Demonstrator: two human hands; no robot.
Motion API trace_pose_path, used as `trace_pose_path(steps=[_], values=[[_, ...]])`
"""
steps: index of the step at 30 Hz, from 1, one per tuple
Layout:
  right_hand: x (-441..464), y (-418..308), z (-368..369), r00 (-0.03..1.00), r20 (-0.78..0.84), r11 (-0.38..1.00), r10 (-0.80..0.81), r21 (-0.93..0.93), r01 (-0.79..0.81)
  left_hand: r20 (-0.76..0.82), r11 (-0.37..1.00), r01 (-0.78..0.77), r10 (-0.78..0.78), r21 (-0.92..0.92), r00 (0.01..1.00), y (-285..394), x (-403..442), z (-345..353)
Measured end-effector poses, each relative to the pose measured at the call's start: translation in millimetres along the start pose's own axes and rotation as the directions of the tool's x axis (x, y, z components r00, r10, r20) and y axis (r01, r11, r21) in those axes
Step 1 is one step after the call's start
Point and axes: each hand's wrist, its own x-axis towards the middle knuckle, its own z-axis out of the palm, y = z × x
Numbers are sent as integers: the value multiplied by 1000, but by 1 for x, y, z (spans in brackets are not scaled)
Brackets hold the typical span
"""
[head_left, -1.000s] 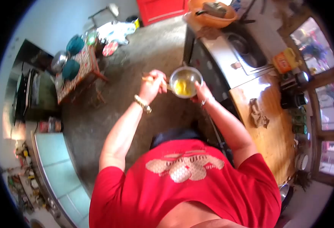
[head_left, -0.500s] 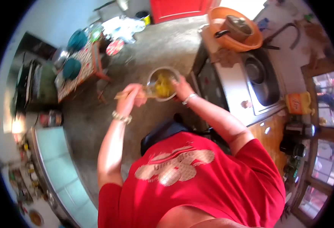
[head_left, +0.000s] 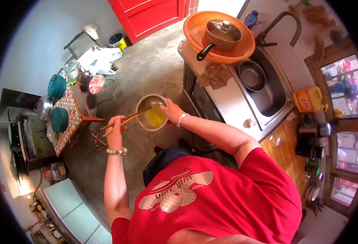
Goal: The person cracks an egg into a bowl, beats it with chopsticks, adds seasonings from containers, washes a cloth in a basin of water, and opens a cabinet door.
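My left hand [head_left: 115, 131] is closed around a pair of wooden chopsticks [head_left: 126, 119], which slant up over the bowl's left rim with at least one tip inside it. My right hand [head_left: 172, 111] grips the right side of a round metal bowl [head_left: 142, 106], the thumb over the rim. In the bowl lies a yellow liquid [head_left: 156, 117] that looks like beaten egg. The bowl is held in the air above the floor, tilted so that its inside shows.
To the right are a counter with a sink [head_left: 268, 101], a metal pan [head_left: 252, 76] in it, a brown cloth [head_left: 215, 76], and an orange basin [head_left: 191, 38] holding a lidded pot [head_left: 223, 36]. A small table [head_left: 75, 116] with green containers stands left. A tiled counter [head_left: 79, 219] is lower left.
The view has turned, so the room and both hands sit differently in it. The chopsticks have shifted within the bowl, and the yellow liquid now looks smoother. Both hands keep their holds.
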Motion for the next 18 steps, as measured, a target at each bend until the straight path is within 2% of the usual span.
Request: trace_pose_path(steps=[1,3,4,5,7,8,9,10,11,14,16,18], values=[[-3,-8,-2,997,28,997,71,42,-72,6,1000,3,-3,-6,1000,-5,5,0],[2,-9,-2,998,10,997,67,40,-67,255,989,141,-147,39,956,-14,16,0],[6,-11,0,998,-3,998,56,41,-55,118,997,52,-44,-61,992,-16,19,8],[9,-12,3,998,-14,998,55,46,-54,129,997,48,-40,-60,991,-15,25,11],[15,-18,6,998,-47,999,-52,14,53,176,880,277,-224,-385,959,1,40,19],[19,-22,4,996,-70,998,-55,10,56,212,904,284,-224,-320,951,3,49,17],[23,-27,3,999,-16,1000,-28,12,28,231,903,283,-215,-323,949,1,61,12],[25,-31,4,999,44,1000,1,12,-2,330,889,350,-249,-295,910,-4,73,6],[28,-36,7,999,33,1000,1,10,-1,421,873,412,-282,-259,862,-8,84,0],[40,-48,15,1000,-7,1000,-1,-3,1,469,861,465,-330,-206,819,-7,108,-8],[48,-51,18,995,53,995,83,49,-85,515,850,501,-358,-166,779,-8,121,-14],[54,-52,23,995,52,994,88,55,-91,587,851,512,-359,-113,726,-10,132,-18]])
